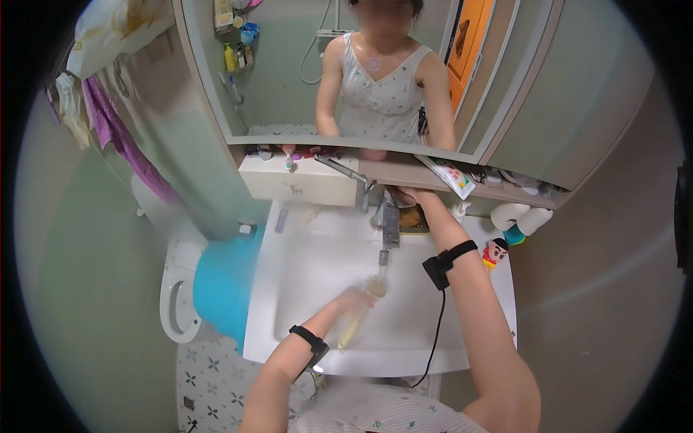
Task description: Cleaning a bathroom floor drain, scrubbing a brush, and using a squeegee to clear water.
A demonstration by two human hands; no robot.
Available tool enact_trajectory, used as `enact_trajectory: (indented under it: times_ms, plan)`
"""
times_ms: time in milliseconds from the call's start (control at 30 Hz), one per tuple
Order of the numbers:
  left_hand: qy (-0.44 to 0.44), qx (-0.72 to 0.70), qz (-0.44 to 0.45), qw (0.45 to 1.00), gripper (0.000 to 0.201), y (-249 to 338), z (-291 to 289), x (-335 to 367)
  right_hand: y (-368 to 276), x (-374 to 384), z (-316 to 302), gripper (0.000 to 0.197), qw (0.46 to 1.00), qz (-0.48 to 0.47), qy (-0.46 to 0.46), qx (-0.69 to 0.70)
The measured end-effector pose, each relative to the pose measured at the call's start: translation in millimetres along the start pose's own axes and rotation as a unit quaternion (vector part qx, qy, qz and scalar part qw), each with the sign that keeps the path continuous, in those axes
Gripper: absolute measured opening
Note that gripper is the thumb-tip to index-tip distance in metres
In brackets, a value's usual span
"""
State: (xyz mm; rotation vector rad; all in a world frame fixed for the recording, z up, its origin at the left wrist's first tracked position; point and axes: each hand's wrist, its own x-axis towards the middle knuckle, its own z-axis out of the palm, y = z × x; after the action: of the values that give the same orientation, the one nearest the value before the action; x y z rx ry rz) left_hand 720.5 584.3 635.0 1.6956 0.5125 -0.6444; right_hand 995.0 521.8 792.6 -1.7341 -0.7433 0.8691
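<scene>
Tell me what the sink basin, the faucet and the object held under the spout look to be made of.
Sink basin: glossy white, smooth, likely glazed ceramic. Faucet: grey with a metallic sheen, probably chromed metal. The yellowish object in the left hand is blurred; pale and slim, possibly plastic, not certain.

Soft even light, fisheye-bent, dark-vignetted edges

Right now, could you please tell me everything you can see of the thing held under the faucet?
The yellowish brush-like item is slim and elongated, pale yellow, apparently plastic, though blurred. The left hand grips its middle. It lies tilted, upper end under the metal faucet spout, lower end pointing toward the person, above the white sink basin. The right hand is at the faucet's handle.
</scene>
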Motion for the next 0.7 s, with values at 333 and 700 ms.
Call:
enact_trajectory:
  times_ms: [333,700]
  plan:
    - [-0.043,-0.209,0.056,0.975,0.022,16,2,-11,71,-73,23,0.015,0.95,0.054,0.274,0.142]
    - [-0.085,-0.264,0.069,0.958,0.016,-1,3,-6,134,-130,169,0.03,0.933,0.166,0.072,0.312]
